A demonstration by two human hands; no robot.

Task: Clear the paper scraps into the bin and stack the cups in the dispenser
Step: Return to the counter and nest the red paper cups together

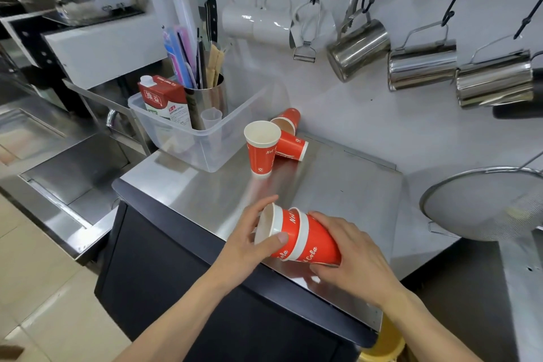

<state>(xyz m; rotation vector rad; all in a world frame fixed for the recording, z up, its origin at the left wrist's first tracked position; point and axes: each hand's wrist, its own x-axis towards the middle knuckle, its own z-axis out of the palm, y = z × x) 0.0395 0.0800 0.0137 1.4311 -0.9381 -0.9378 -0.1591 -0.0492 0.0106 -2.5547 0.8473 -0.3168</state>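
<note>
We hold two nested cups (296,236) sideways over the counter (338,185), left hand (249,239) pinching the inner rim, right hand (352,256) wrapped round the base. Pushing crookedly could crease a rim or jam them. Three loose cups (262,147) wait near the wall.

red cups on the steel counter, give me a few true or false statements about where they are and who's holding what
1. Both hands hold a nested pair of red cups. True: the left hand grips the rim end, the right hand the base end.
2. The held cups stand upright. False: they are tipped on their side, mouth toward the left.
3. One loose cup stands upright on the counter. True.
4. The two cups behind it are also upright. False: both lie on their sides.
5. The milk carton sits on the bare counter. False: it stands inside the clear plastic bin.
</note>
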